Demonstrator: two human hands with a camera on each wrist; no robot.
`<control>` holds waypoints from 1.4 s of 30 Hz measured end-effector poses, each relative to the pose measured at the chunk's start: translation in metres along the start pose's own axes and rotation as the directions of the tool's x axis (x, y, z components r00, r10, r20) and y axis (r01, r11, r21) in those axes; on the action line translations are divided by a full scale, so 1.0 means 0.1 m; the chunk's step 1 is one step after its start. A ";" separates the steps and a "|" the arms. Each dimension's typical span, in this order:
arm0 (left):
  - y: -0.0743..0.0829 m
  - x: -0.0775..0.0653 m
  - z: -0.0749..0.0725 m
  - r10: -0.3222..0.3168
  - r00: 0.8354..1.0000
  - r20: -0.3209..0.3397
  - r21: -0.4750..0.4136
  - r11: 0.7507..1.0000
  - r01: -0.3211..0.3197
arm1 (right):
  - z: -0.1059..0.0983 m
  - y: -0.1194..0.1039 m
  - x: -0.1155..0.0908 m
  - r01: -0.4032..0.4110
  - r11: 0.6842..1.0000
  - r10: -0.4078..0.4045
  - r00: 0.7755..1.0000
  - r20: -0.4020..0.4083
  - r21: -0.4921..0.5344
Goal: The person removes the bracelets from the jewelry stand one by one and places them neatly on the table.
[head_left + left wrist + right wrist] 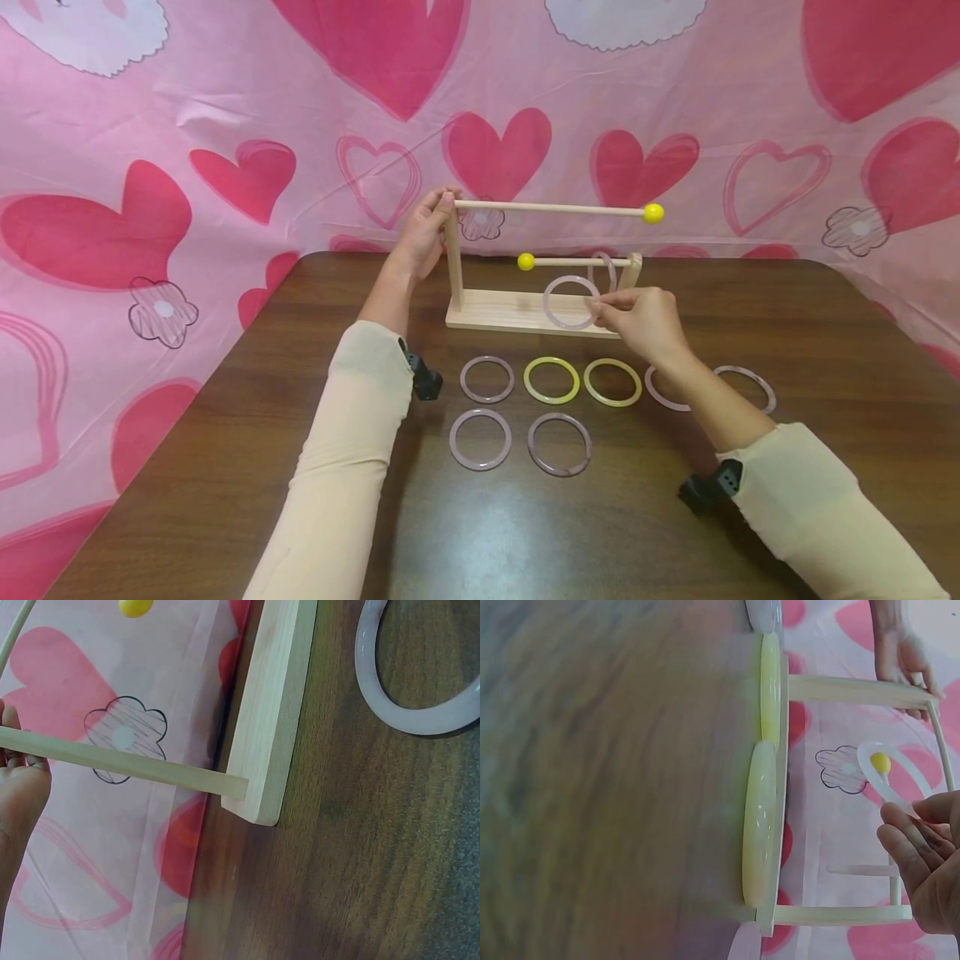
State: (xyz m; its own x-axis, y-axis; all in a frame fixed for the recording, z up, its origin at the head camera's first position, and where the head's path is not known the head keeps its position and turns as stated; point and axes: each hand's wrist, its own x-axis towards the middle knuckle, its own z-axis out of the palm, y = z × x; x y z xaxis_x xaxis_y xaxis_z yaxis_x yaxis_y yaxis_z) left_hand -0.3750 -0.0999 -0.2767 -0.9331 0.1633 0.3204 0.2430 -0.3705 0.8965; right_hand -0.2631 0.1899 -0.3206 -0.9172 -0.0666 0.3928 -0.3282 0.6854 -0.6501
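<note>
A wooden bangle stand [510,310] has a tall left post [453,258] with a long upper rod [551,207], and a shorter right post with a lower rod [566,262]. Both rods end in yellow balls. My left hand [422,237] holds the top of the tall post. Between thumb and fingers, my right hand [648,325] pinches a pale lilac bangle [547,302] in front of the stand. In the right wrist view, this bangle [865,766] overlaps the lower rod's yellow ball [881,763]; whether it encircles the rod I cannot tell. Another lilac bangle [612,271] hangs on the lower rod.
Several bangles lie in two rows on the brown table [300,517], among them a yellow bangle [528,382], a pale yellow bangle [588,383] and a lilac bangle [453,440]. My right forearm partly covers one lilac bangle [667,406]. Behind stands a pink heart-patterned cloth [315,92].
</note>
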 end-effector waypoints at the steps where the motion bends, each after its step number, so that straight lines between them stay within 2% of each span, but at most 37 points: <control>1: 0.00 0.00 0.00 -0.001 1.000 -0.001 -0.001 1.000 0.001 | 0.00 0.00 0.00 0.003 1.000 -0.003 1.000 0.003 -0.002; 17: -0.01 0.01 0.01 0.001 1.000 0.000 0.000 1.000 -0.001 | -0.12 -0.02 -0.07 -0.028 0.999 0.026 0.996 0.087 0.017; 23: 0.00 0.01 0.00 0.005 1.000 -0.001 -0.009 1.000 -0.005 | -0.18 0.01 -0.09 -0.030 1.000 0.028 0.985 0.171 0.009; 32: 0.00 0.02 0.00 0.008 1.000 0.012 -0.017 1.000 -0.007 | -0.28 0.06 -0.11 -0.090 0.996 0.085 0.953 0.290 0.004; 38: 0.00 0.02 0.00 0.002 1.000 0.011 -0.020 1.000 -0.002 | -0.35 0.09 -0.12 -0.154 0.988 0.127 0.907 0.402 0.034; 42: 0.00 0.02 0.00 -0.007 1.000 0.008 -0.020 1.000 0.008 | -0.40 0.12 -0.12 -0.161 0.987 0.129 0.872 0.472 0.029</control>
State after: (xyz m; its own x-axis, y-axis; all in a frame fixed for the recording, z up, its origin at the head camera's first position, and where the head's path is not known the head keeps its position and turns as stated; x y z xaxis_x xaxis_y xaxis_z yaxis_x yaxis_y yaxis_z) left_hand -0.3771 -0.0997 -0.2758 -0.9328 0.1730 0.3161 0.2306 -0.3874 0.8926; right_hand -0.2470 0.2279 -0.3072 -0.9488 -0.3122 -0.0479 -0.1826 0.6661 -0.7232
